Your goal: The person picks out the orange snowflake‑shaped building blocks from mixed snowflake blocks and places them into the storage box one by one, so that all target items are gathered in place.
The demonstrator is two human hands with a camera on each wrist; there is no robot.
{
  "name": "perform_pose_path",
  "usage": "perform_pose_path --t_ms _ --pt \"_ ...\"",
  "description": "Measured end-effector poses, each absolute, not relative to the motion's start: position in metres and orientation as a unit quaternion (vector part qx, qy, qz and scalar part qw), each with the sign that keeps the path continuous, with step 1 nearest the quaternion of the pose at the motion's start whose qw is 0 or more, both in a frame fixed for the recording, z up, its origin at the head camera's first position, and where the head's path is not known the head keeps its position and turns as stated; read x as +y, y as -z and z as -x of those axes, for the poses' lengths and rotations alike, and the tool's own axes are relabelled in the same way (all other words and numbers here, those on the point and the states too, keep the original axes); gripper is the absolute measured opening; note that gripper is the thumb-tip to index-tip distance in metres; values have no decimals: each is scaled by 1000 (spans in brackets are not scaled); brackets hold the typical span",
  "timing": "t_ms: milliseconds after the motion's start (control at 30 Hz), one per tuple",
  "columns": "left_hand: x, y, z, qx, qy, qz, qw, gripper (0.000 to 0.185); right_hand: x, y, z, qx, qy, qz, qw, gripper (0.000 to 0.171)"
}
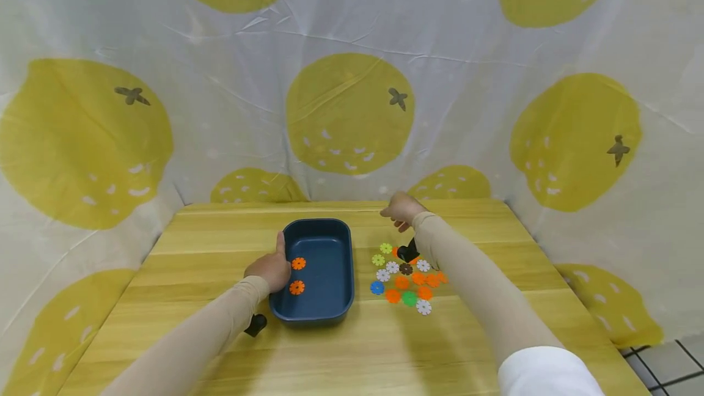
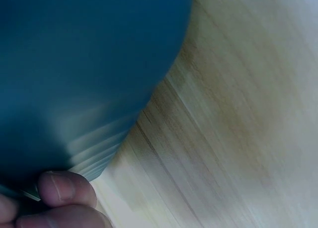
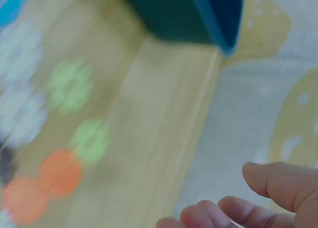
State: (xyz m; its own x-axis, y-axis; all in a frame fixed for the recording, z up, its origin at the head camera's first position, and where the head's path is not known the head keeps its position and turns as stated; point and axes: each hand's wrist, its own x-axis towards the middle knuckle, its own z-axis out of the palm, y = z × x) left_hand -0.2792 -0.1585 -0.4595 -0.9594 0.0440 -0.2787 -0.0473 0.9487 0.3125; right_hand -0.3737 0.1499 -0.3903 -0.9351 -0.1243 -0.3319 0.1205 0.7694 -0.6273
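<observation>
A dark blue rectangular bin (image 1: pixel 324 305) stands on the table, with two orange notched discs (image 1: pixel 297 287) inside on its left side. My left hand (image 1: pixel 269 271) grips the bin's left rim; its curled fingertips (image 2: pixel 67 190) show at the bin's outer wall in the left wrist view. My right hand (image 1: pixel 404 209) hovers over the far part of the table, beyond a loose group of flower-shaped plastic discs. In the right wrist view its thumb (image 3: pixel 278 183) is apart from the fingers, with nothing held. The discs include orange, white, a blue one (image 1: pixel 377 287) and a green one (image 1: pixel 409 298).
The wooden table (image 1: pixel 220 231) runs back to a white curtain (image 1: pixel 231 121) printed with yellow lemons, which also hangs on both sides. Black wrist devices (image 1: pixel 407 252) sit on both forearms; the right one covers part of the disc group. Floor tiles (image 1: pixel 668 362) show at lower right.
</observation>
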Motion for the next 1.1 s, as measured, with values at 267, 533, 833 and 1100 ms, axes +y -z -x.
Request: perform_pose_path --t_ms 267,533,833,1100 --pt "-160 458 279 978 -157 -4 141 77 197 426 364 927 299 -47 223 47" --pt "-157 456 277 979 -152 -9 138 76 199 456 352 945 237 -24 222 36" --pt "-155 457 278 977 -152 2 146 77 188 464 352 955 220 16 200 49" --pt "-155 457 278 978 -151 -2 143 77 187 467 357 954 218 9 203 50"
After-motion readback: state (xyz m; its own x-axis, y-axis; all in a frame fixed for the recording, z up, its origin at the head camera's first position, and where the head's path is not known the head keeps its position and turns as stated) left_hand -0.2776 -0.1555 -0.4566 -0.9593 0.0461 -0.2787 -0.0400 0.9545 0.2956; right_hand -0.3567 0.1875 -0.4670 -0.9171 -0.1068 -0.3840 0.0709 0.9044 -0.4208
